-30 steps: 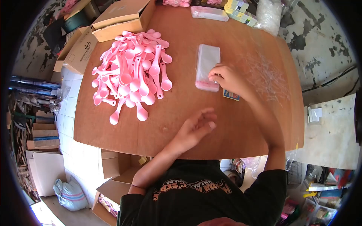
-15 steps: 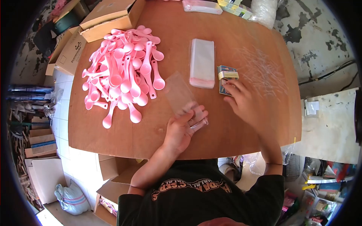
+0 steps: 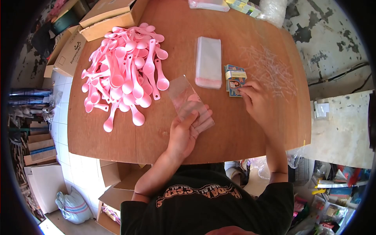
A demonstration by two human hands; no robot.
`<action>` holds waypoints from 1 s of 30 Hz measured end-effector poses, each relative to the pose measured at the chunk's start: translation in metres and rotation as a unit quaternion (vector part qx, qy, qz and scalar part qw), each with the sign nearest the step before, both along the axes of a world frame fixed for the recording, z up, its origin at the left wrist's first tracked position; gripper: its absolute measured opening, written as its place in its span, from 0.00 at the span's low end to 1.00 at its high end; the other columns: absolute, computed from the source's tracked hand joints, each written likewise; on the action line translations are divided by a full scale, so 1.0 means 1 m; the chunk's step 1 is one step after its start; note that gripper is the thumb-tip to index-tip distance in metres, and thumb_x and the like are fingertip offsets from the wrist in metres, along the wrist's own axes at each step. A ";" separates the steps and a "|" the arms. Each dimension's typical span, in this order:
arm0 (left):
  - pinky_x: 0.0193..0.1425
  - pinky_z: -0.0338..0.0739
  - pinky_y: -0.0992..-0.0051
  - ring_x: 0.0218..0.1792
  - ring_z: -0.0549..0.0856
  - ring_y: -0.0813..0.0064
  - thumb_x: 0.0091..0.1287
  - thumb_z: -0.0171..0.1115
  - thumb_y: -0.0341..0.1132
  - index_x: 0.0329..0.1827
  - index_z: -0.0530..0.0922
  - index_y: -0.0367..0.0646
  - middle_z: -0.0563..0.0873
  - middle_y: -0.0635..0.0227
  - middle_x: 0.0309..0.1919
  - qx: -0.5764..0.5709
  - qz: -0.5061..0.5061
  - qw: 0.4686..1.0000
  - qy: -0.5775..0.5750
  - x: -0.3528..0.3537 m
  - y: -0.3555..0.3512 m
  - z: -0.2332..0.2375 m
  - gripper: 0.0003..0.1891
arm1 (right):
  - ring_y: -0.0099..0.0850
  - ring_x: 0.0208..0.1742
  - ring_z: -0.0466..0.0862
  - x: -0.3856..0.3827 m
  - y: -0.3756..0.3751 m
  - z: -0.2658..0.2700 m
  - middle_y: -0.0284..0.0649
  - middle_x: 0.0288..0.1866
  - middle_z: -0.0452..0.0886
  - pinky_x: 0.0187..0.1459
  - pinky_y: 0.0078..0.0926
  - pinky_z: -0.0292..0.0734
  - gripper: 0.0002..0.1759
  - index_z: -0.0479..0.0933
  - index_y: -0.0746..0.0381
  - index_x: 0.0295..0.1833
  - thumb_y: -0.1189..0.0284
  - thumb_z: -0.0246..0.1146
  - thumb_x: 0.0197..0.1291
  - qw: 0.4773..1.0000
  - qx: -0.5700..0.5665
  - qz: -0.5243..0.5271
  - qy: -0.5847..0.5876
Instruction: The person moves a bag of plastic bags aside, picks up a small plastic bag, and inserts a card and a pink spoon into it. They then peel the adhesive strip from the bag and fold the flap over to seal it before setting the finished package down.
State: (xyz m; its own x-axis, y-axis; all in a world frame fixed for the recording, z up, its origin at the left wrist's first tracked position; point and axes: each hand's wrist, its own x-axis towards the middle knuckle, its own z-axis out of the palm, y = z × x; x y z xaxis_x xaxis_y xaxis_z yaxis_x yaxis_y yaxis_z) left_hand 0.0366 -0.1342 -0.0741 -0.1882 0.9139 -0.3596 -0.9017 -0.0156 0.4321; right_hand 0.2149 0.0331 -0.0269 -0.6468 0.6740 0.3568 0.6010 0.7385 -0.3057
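A clear plastic bag [image 3: 179,91] is held in my left hand [image 3: 182,135], the thumb pressing it against the fingers near the table's front. It slants up and to the left, with the fingers showing through. My right hand [image 3: 257,103] has thumb and fingertips pinched together at the lower right corner of a stack of small printed cards [image 3: 235,83]. A pale yellow band crosses the upper part of the cards. Just left of them lies a pile of flat clear bags [image 3: 208,60] with a pinkish lower edge.
A large heap of pink measuring spoons [image 3: 124,74] covers the table's left side. Thin clear strips [image 3: 272,70] are scattered at the right. A cardboard box [image 3: 107,21] stands at the back left corner; more packets [image 3: 209,4] and a bubble-wrap roll [image 3: 273,13] lie at the far edge.
My right hand's fingers have drawn off the top of the cards and closed at their lower right corner, uncovering the printed picture. The bag in my left hand has tilted and opened out slightly.
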 end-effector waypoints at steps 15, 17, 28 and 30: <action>0.64 0.75 0.60 0.60 0.79 0.57 0.74 0.54 0.31 0.64 0.66 0.38 0.77 0.51 0.60 -0.015 0.030 0.998 0.044 0.004 0.004 -0.004 0.18 | 0.19 0.29 0.82 0.027 -0.065 0.023 0.42 0.34 0.87 0.31 0.16 0.74 0.10 0.84 0.69 0.44 0.73 0.64 0.64 0.929 -0.260 -0.089 0.248; 0.64 0.75 0.64 0.62 0.78 0.63 0.74 0.54 0.34 0.64 0.68 0.39 0.77 0.57 0.61 -0.015 0.029 0.999 0.038 0.004 0.006 -0.002 0.19 | 0.20 0.31 0.82 0.028 -0.082 0.009 0.42 0.35 0.87 0.33 0.16 0.75 0.09 0.83 0.69 0.45 0.75 0.64 0.64 0.901 -0.303 -0.048 0.308; 0.62 0.76 0.66 0.58 0.80 0.67 0.73 0.56 0.36 0.64 0.69 0.46 0.79 0.65 0.59 -0.032 0.057 0.997 -0.035 0.009 0.016 0.001 0.18 | 0.24 0.42 0.84 0.002 -0.148 -0.049 0.47 0.41 0.86 0.45 0.20 0.79 0.11 0.82 0.71 0.48 0.83 0.65 0.59 0.853 -0.276 -0.114 0.428; 0.61 0.75 0.67 0.57 0.80 0.69 0.73 0.56 0.38 0.65 0.69 0.47 0.79 0.66 0.59 -0.025 0.043 0.998 -0.024 0.012 0.016 0.002 0.19 | 0.23 0.39 0.84 -0.005 -0.151 -0.050 0.47 0.39 0.87 0.42 0.19 0.79 0.10 0.83 0.70 0.47 0.84 0.66 0.58 0.871 -0.244 -0.100 0.414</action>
State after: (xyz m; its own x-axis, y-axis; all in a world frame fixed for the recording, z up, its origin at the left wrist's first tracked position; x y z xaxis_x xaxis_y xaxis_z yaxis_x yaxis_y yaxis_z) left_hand 0.0481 -0.1184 -0.0716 -0.2458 0.8762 -0.4146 -0.9180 -0.0731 0.3898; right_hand 0.2103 -0.1176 -0.0770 -0.1553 0.9460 0.2844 0.1273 0.3047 -0.9439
